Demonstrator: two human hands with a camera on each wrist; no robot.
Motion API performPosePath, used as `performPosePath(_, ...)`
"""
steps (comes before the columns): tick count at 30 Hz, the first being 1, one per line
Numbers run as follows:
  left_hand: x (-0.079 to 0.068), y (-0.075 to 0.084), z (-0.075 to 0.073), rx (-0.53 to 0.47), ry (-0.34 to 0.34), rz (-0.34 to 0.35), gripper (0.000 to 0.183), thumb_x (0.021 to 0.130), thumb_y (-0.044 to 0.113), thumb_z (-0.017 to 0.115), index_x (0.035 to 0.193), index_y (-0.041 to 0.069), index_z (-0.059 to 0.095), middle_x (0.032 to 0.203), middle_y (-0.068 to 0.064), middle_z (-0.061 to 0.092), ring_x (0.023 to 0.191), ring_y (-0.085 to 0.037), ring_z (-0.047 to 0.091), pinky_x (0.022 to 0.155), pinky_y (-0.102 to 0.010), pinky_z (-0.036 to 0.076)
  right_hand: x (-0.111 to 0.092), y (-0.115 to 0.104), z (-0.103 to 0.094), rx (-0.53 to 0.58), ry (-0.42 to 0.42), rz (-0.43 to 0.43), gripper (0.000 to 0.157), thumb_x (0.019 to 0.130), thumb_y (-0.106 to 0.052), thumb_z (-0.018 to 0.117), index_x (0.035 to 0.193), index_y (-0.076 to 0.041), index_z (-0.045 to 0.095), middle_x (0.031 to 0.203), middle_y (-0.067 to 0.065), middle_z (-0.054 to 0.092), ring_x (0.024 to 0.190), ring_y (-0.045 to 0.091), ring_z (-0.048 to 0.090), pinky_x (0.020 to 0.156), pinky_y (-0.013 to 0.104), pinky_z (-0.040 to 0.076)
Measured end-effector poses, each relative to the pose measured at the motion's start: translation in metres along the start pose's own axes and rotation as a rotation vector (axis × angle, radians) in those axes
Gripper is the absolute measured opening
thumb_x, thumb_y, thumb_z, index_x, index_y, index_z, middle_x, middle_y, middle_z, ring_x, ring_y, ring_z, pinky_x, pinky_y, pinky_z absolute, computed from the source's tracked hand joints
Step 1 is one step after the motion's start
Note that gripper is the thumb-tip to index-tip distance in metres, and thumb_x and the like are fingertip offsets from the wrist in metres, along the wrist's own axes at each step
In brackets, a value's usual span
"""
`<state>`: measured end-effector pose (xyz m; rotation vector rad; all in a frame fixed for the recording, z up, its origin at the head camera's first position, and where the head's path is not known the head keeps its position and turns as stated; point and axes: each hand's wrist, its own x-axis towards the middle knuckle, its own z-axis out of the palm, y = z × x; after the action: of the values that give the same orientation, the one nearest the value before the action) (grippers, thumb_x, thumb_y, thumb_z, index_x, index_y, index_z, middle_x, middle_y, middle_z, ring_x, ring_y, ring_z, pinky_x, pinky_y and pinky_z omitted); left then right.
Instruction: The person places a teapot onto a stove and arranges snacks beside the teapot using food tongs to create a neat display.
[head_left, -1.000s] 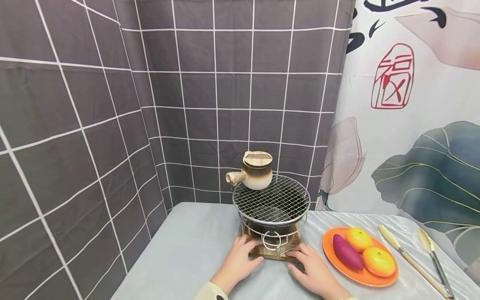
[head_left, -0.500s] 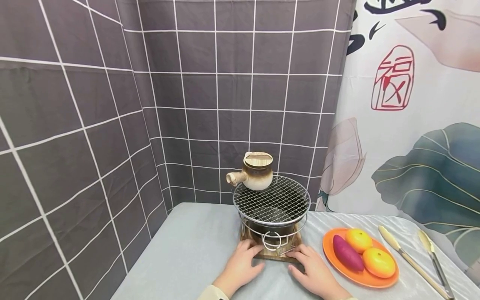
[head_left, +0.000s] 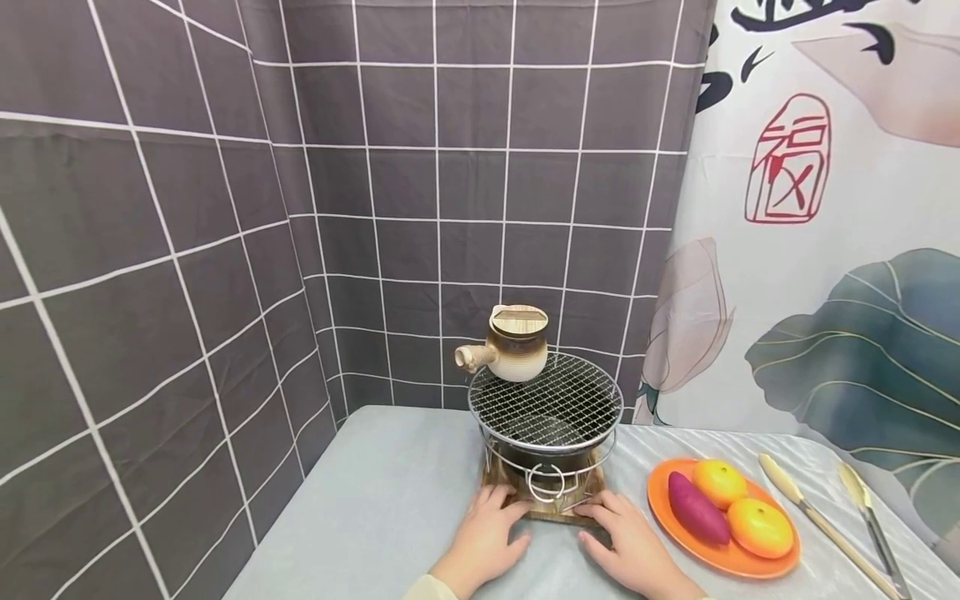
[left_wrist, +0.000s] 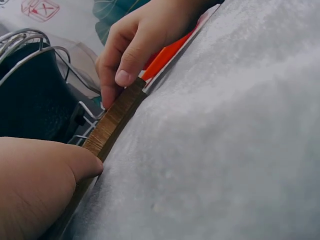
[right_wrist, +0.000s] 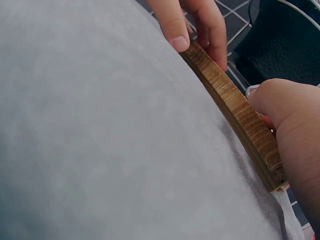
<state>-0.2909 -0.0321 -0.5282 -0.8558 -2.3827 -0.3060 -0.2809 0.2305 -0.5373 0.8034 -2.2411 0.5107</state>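
A square wooden board [head_left: 555, 512] lies under a round tabletop grill, whose wire mesh top [head_left: 547, 408] sits over a dark bowl in a wire stand. My left hand [head_left: 483, 537] grips the board's near left corner, fingers over the top and thumb at the front edge. At the near right corner my right hand [head_left: 626, 537] holds the board [right_wrist: 235, 105] the same way. The left wrist view shows the right hand [left_wrist: 137, 47] with its thumb against the board's edge. A clay pot [head_left: 517, 354] with a wooden lid and side handle stands at the back of the mesh.
On the right, an orange plate [head_left: 663, 512] carries a purple sweet potato [head_left: 697, 508] and two orange fruits [head_left: 759, 527]. Beyond it lie tongs [head_left: 821, 525] with splayed arms. A grey cloth [head_left: 375, 500] covers the table, and a tiled-pattern curtain [head_left: 472, 192] hangs behind.
My left hand has shifted slightly right and down along the board's corner. The right hand keeps its place, and the whole head view has drifted a little.
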Motion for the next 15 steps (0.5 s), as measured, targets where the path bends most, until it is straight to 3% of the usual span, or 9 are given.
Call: performPosePath(15, -0.0015, 0.0009, -0.0015, 0.062, -0.022, 0.012, 0.041, 0.083, 0.037, 0.074, 0.122, 0.026, 0.073, 0.121, -0.003, 0.062, 0.112, -0.023, 0.056, 0.103, -0.048, 0.046, 0.0026, 0.0007, -0.0037, 0.022, -0.016, -0.022, 0.031, 0.075, -0.019, 0.085, 0.104, -0.018, 0.076, 0.102, -0.015, 0.058, 0.091, 0.003, 0.056, 0.078, 0.027, 0.050)
